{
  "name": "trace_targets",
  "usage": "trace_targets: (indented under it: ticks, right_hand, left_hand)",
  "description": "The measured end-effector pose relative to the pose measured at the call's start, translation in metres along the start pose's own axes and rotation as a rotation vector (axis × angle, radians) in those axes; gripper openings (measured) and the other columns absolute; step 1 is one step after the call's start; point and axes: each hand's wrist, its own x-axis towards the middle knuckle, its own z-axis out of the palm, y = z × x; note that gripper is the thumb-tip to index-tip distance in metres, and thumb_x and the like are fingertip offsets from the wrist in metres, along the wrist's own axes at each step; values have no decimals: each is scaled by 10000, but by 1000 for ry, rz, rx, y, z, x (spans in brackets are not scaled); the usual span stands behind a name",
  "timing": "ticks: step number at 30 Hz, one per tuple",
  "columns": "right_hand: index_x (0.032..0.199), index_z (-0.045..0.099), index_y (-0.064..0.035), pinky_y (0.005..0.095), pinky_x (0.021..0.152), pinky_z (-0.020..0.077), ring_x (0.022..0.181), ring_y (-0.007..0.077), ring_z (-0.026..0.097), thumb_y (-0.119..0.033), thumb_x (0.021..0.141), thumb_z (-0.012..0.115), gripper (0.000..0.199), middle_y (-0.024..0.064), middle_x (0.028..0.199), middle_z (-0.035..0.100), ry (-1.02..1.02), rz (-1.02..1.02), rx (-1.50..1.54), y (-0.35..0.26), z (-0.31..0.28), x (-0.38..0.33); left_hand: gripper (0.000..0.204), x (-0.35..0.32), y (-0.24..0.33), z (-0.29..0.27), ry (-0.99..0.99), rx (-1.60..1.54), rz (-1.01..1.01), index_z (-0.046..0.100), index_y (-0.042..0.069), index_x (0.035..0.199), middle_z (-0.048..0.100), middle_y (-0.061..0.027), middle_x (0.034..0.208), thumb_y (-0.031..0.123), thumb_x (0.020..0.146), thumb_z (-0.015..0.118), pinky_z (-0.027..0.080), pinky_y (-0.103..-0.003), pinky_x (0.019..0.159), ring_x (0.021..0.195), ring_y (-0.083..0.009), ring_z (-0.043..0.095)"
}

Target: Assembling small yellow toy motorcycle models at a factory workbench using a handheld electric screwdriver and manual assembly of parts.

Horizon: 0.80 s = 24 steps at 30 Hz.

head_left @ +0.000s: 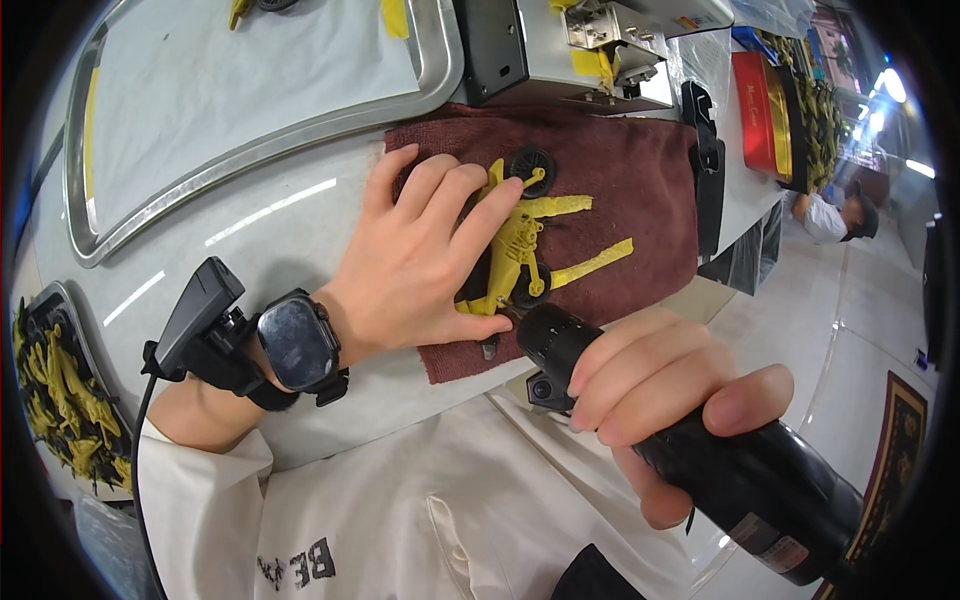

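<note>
A yellow plastic toy frame with black wheels (512, 262) lies on a maroon towel (640, 200). Across it spreads my left hand (420, 245), its index finger on the far end by one wheel and its thumb at the near end, gripping the frame against the cloth. Two yellow strips stick out from the frame's right side. My right hand (660, 385) is wrapped round a black electric screwdriver (740, 480), whose nose points at the frame's near end beside my left thumb. Whether its bit touches a screw, I cannot tell. A small dark piece (489, 348) lies below that thumb.
Beyond the towel stands a metal machine (545, 50). A paper-lined metal tray (270, 150) is at the far left, and a tray of yellow parts (70, 390) at the left edge. A red box (757, 110) sits far right; another person (830, 215) is in the background.
</note>
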Motion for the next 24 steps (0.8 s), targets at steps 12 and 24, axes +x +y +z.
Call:
trace_targets:
  ticks: [12,24]
  right_hand:
    - [1189,348,-23,350,509,524,530,218,619,-336,903,705,554,96,738,619,-2,-40,24,4,-7,0]
    - [1294,442,-13,443,724,491,692,264,578,-437,959,554,552,119,821,609,766,67,-128,52,-71,-22]
  left_hand:
    - [974,0,2,-3,-50,1,25,505,60,1331,505,-119,1201,438,510,868,281,-501,1064,1165,-313,468]
    - [1015,6,-14,-28,93,-157,3,499,-31,1347,509,-179,1224,500,560,857,401,-412,981,1121,-312,492]
